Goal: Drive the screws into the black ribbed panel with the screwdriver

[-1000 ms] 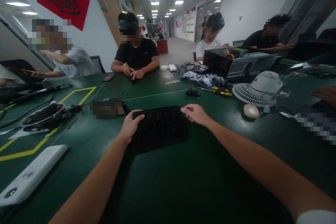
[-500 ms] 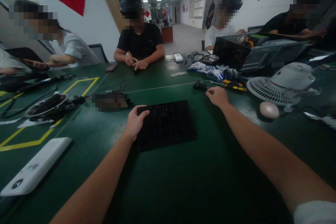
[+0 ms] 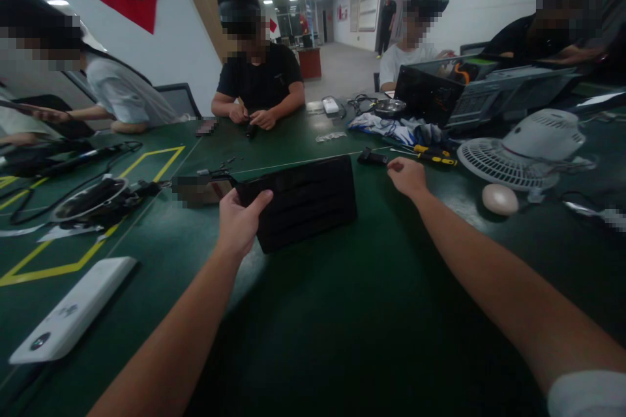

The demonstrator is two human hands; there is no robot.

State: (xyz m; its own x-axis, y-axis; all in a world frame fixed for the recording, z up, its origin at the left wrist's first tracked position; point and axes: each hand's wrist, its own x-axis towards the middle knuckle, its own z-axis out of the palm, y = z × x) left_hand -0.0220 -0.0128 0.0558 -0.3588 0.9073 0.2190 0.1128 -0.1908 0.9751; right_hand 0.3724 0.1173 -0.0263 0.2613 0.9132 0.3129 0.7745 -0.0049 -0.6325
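Observation:
My left hand (image 3: pixel 239 220) grips the left edge of a flat black rectangular panel (image 3: pixel 308 202), thumb on the near face. The panel is tilted up, its far edge above the table; its exact kind does not show. My right hand (image 3: pixel 407 176) rests near the table with fingers pinched together; whatever they hold, if anything, cannot be made out. Just left of those fingertips lies a small black object (image 3: pixel 372 157). Beyond the right hand are screwdrivers with yellow and black handles (image 3: pixel 434 155).
A white fan (image 3: pixel 533 146) and a pale rounded object (image 3: pixel 499 199) stand at right. An open computer case (image 3: pixel 513 98) is behind them. A white oblong device (image 3: pixel 73 313) lies at left front, black cables and parts (image 3: pixel 92 199) beyond it. Several people sit around the green table (image 3: pixel 342 326).
My left hand has lifted and tilted the black panel up off the table, shifting slightly left. My right hand stays in nearly the same place.

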